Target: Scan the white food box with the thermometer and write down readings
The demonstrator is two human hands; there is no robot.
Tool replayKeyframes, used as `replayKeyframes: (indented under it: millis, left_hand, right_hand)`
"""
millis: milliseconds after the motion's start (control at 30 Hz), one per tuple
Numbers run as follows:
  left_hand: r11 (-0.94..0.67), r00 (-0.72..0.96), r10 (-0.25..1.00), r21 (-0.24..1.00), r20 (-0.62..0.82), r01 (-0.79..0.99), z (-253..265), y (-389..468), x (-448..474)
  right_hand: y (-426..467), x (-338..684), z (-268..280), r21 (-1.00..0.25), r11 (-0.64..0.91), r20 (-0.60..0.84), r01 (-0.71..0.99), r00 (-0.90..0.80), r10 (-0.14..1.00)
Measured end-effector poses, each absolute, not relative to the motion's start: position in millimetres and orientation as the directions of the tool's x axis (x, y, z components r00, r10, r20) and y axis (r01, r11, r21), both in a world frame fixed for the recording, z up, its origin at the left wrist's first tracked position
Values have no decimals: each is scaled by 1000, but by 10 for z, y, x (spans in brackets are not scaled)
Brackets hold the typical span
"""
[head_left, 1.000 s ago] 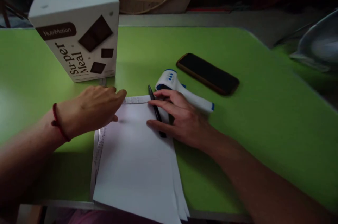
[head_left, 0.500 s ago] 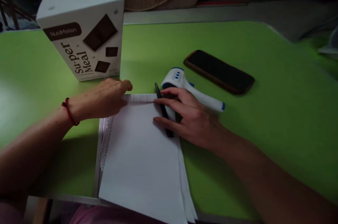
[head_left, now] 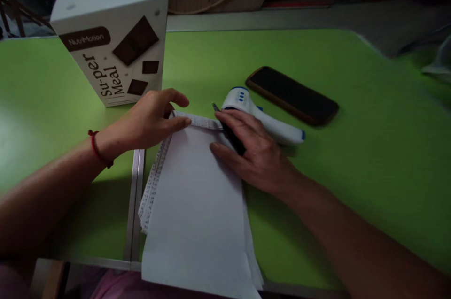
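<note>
A stack of paper sheets (head_left: 197,205) lies blank side up, its top edge folded over in a strip with small writing or print. More written sheets (head_left: 151,200) stick out on the left. My left hand (head_left: 148,118) pinches the upper left corner, thumb on top, index finger stretched out above; its other fingers are hidden. A black pen (head_left: 230,134) lies slanted at the upper right of the stack, beneath the fingers of my right hand (head_left: 257,153), which are closed over it and the paper's edge. A white and blue infrared thermometer (head_left: 278,126) lies just beyond that hand.
A white "NutriMotion Su-per Meal" box (head_left: 116,55) stands upright behind my left hand. A dark phone in a brown case (head_left: 292,95) lies at the back right. The green table (head_left: 369,172) has a metal seam (head_left: 135,205) left of the papers.
The papers have shifted up and to the right and turned slightly, showing more written sheets on the left. Both hands moved with them; the pen and thermometer shifted slightly right.
</note>
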State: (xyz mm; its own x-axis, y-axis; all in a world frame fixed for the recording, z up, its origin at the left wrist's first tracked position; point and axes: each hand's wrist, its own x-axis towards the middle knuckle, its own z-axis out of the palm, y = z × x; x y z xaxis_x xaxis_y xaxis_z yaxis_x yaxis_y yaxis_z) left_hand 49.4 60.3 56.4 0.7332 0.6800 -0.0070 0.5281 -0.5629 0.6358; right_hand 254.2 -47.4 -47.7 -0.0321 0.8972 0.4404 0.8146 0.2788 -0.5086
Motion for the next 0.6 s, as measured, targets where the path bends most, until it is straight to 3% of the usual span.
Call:
replayKeyframes:
  millis: [200, 300, 433, 600]
  left_hand:
    - [-551, 699, 693, 754, 176, 357, 503, 437, 558]
    - [-509, 662, 724, 799, 195, 321, 473, 418, 580]
    - [-338, 679, 734, 881, 28, 330, 372, 498, 564]
    - [-146, 759, 616, 915, -212, 375, 257, 566, 502]
  right_hand:
    - [-466, 2537, -453, -560, 237, 427, 794, 32, 904]
    - [-452, 2543, -412, -595, 218, 428, 774, 75, 901]
    - [-384, 2592, -453, -613, 190, 499, 767, 190, 846]
    - [-338, 2627, -521, -593, 177, 583, 786, 266, 768]
